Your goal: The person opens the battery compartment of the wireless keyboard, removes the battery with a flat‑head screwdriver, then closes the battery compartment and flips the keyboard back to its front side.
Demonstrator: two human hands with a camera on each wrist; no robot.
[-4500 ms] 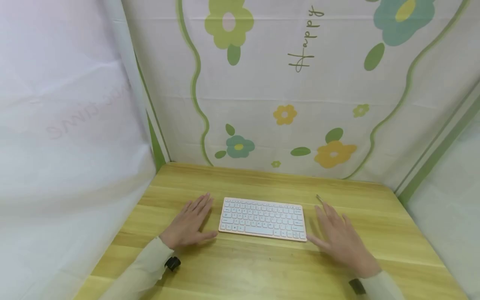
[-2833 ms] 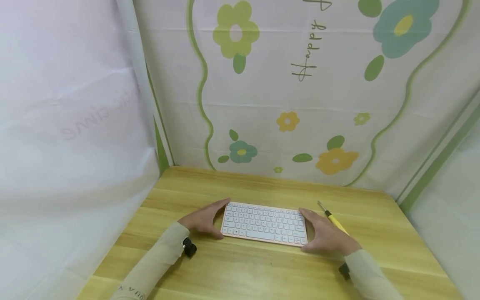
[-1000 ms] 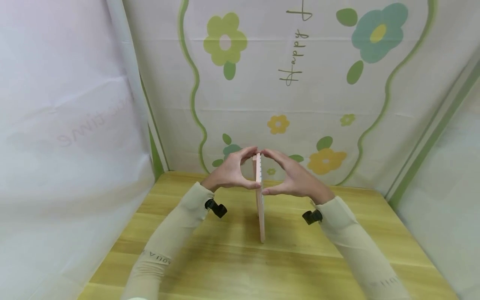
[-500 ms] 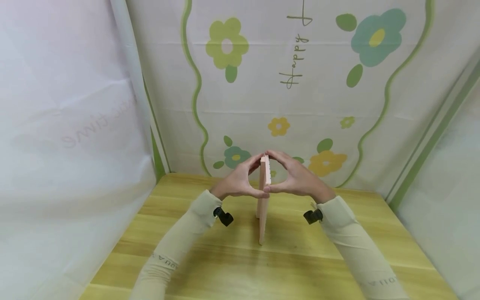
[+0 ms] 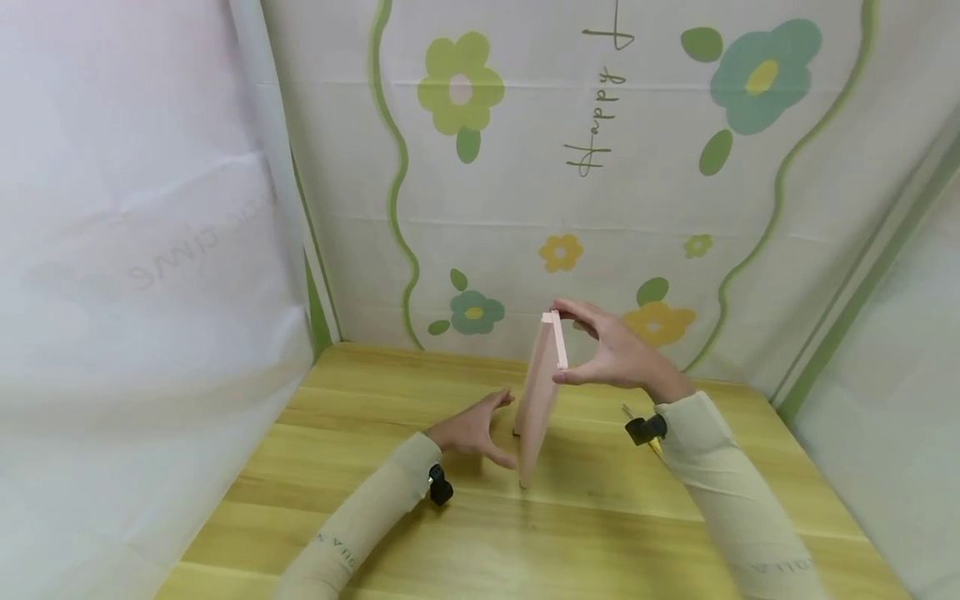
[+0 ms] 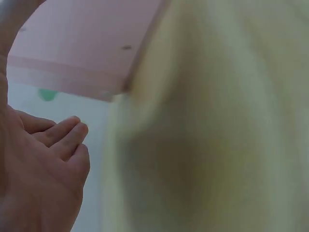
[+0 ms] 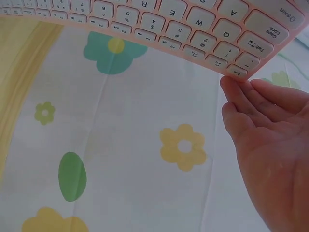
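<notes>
A slim pink keyboard with white keys stands on one short end on the wooden table, its top leaning to the right. My right hand grips the raised end between thumb and fingers. In the right wrist view, those fingertips meet the keyboard's corner by the Esc key, and the keys face that camera. Lower down, my left hand is beside the keyboard's back, thumb and fingers spread apart and holding nothing. The pink underside shows above the left palm in the left wrist view.
A thin tool with a yellow handle lies on the table, partly hidden behind the right wrist's black camera. White cloth walls with printed flowers enclose the table at the back and sides.
The keyboard lay flat; both hands took its ends and turned it upright onto one end. Since then my left hand has let go of the top and moved down, while the top has tilted right.
</notes>
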